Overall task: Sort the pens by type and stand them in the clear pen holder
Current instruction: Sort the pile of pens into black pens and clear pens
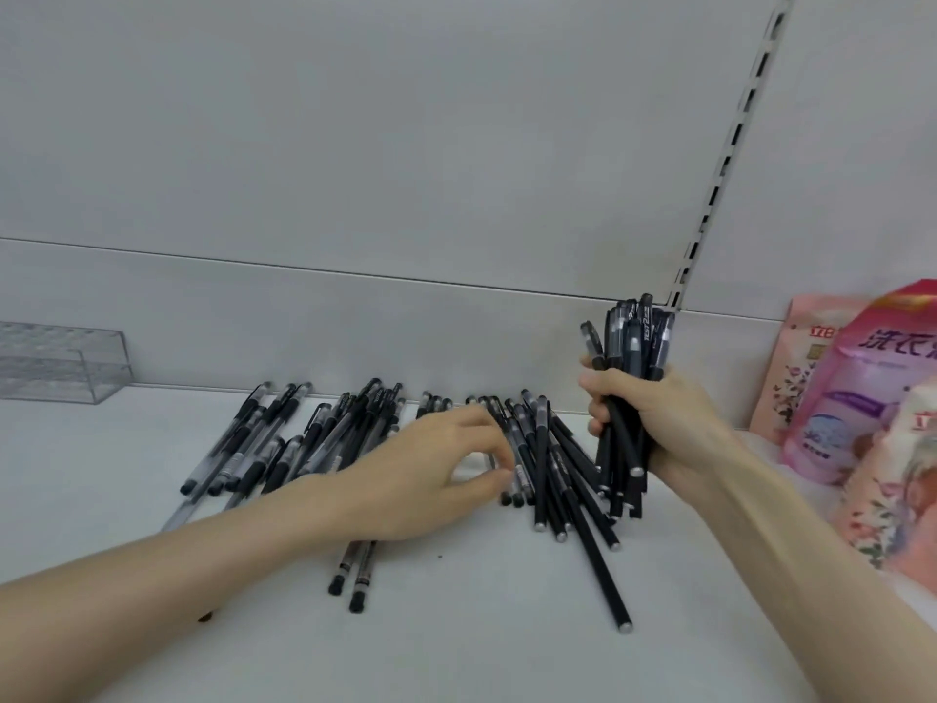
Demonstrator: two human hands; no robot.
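Several black pens lie in loose heaps on the white shelf (456, 626): clear-barrelled capped pens (263, 438) at the left, slim matte black pens (563, 479) in the middle. My right hand (654, 423) grips an upright bundle of black pens (634, 342), caps up, above the heap's right end. My left hand (431, 474) reaches across the pile, its thumb and fingertips pinching a clear-barrelled pen (519, 456) that lies among the slim ones. The clear pen holder (66, 362) stands at the far left against the back wall, with no pens in it.
Pink printed bags (862, 398) stand and lie at the right end of the shelf, close to my right forearm. A slotted upright rail (725, 159) runs up the back wall. Bare shelf shows in front of the pens.
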